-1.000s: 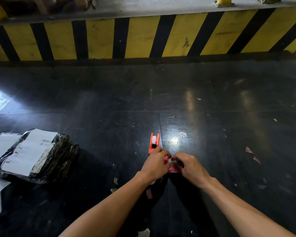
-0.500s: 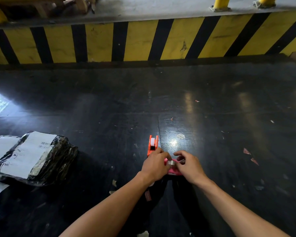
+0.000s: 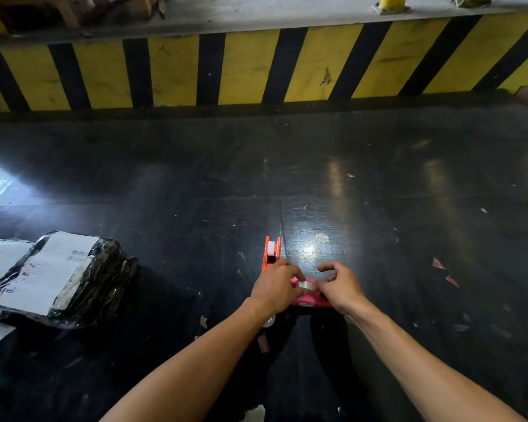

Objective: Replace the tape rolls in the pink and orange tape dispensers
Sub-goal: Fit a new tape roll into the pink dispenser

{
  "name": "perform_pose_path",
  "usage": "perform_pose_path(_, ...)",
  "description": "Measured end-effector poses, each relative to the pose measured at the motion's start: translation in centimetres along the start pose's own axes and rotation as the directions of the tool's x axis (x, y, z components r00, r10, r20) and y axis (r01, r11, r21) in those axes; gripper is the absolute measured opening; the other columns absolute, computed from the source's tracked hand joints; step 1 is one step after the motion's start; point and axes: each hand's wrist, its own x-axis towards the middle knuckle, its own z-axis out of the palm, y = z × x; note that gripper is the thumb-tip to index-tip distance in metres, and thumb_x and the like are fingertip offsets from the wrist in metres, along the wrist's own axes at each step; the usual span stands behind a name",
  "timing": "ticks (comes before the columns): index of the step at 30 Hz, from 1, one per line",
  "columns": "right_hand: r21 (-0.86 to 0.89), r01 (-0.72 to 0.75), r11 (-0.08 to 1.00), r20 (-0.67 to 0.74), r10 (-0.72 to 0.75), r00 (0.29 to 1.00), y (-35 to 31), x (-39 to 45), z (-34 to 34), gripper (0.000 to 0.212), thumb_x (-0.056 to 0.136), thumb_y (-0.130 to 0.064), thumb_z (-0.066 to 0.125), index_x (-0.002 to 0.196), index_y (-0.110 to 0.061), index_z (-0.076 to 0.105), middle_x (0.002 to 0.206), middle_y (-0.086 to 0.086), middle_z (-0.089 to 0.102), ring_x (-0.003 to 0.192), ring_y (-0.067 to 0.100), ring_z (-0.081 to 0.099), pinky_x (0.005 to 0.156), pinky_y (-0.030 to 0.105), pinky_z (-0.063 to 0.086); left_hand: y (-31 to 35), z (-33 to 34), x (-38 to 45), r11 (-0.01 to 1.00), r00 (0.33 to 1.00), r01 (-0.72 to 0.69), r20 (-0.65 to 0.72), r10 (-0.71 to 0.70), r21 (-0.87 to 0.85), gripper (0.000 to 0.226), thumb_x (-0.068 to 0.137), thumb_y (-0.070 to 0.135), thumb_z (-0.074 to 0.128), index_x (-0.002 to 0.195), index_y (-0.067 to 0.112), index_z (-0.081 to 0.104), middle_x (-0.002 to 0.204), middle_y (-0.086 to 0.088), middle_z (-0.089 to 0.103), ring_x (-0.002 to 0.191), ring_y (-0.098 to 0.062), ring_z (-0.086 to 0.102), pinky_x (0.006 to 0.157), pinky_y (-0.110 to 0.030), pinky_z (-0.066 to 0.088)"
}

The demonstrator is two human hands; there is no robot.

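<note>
A dark, glossy floor [image 3: 195, 184] fills most of the view, scuffed and dotted with small scraps [image 3: 438, 264] at the right. Along the far edge runs a curb [image 3: 244, 68] striped yellow and black, with yellow posts [image 3: 390, 2] bolted on the grey ledge above it. At near left lie black plastic-wrapped parcels [image 3: 64, 278] with white labels [image 3: 48, 271], touching one another.

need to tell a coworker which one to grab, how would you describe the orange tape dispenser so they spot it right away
On the dark glossy floor below the yellow-and-black striped curb, look just beyond the person's left hand. The orange tape dispenser stands there on edge, narrow, with a white roll showing in it. The pink dispenser is the one between both hands.
</note>
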Motion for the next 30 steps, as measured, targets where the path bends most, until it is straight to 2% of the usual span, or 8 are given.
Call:
perform_pose_path(5, 0.021, -0.065, 0.998, 0.012, 0.064, 0.998, 0.2, 0.1, -0.3, 0.035, 0.069, -0.001, 0.073, 0.098, -0.018, 0.061, 0.067, 0.004, 0.063, 0.059, 0.019, 0.059, 0.055, 0.030, 0.047, 0.1, -0.3, 0.1, 1.000, 1.000, 0.006, 0.014, -0.006, 0.008, 0.026, 0.083, 0.031, 0.077, 0.107, 0.023, 0.073, 0.117, 0.001, 0.061, 0.104, -0.020, 0.062, 0.085, -0.034, 0.050)
perform_pose_path(10, 0.039, -0.153, 0.988, -0.022, 0.154, 0.988, 0.9, 0.4, -1.4, 0.036, 0.065, 0.000, 0.072, 0.092, -0.020, 0.060, 0.077, 0.014, 0.069, 0.060, 0.025, 0.062, 0.058, 0.037, 0.052, 0.2, -0.5, 0.1, 1.000, 1.000, 0.010, 0.018, -0.010, 0.000, 0.026, 0.082, 0.033, 0.078, 0.106, 0.022, 0.073, 0.118, 0.001, 0.062, 0.104, -0.019, 0.062, 0.089, -0.036, 0.052)
perform_pose_path(14, 0.097, -0.215, 0.972, 0.008, 0.215, 0.977, 1.1, 0.4, -3.3, 0.036, 0.076, 0.013, 0.061, 0.104, -0.010, 0.057, 0.067, 0.013, 0.060, 0.052, 0.019, 0.053, 0.045, 0.030, 0.045, 0.3, -0.6, 0.1, 1.000, 1.000, -0.003, 0.017, 0.003, 0.013, 0.027, 0.083, 0.030, 0.077, 0.109, 0.020, 0.073, 0.121, 0.000, 0.061, 0.107, -0.020, 0.061, 0.088, -0.031, 0.047)
perform_pose_path(17, 0.164, -0.250, 0.954, 0.036, 0.247, 0.968, 1.2, 0.6, -4.1, 0.038, 0.079, 0.020, 0.050, 0.108, -0.005, 0.051, 0.066, 0.017, 0.057, 0.052, 0.023, 0.056, 0.040, 0.025, 0.050, 0.3, -0.6, 0.1, 1.000, 1.000, -0.003, 0.016, 0.003, 0.011, 0.027, 0.083, 0.028, 0.078, 0.108, 0.019, 0.074, 0.120, 0.000, 0.062, 0.106, -0.019, 0.061, 0.087, -0.030, 0.047)
perform_pose_path(22, 0.124, -0.215, 0.969, 0.026, 0.214, 0.977, 1.1, -0.1, -3.8, 0.032, 0.080, 0.020, 0.047, 0.094, -0.009, 0.049, 0.062, 0.020, 0.057, 0.047, 0.024, 0.055, 0.035, 0.025, 0.048, 0.3, -0.5, 0.1, 1.000, 1.000, 0.005, 0.014, -0.005, 0.000, 0.025, 0.082, 0.028, 0.079, 0.105, 0.019, 0.074, 0.120, 0.000, 0.062, 0.103, -0.019, 0.062, 0.084, -0.029, 0.045)
perform_pose_path(30, -0.004, -0.202, 0.979, -0.078, 0.201, 0.977, 1.6, -0.3, -1.6, 0.023, 0.077, 0.005, 0.063, 0.074, -0.014, 0.050, 0.051, 0.012, 0.055, 0.027, 0.014, 0.047, 0.031, 0.018, 0.030, 0.2, -0.3, 0.0, 1.000, 1.000, 0.009, -0.006, -0.009, -0.022, 0.025, 0.082, 0.026, 0.079, 0.105, 0.018, 0.075, 0.120, 0.000, 0.062, 0.105, -0.019, 0.061, 0.086, -0.027, 0.044)
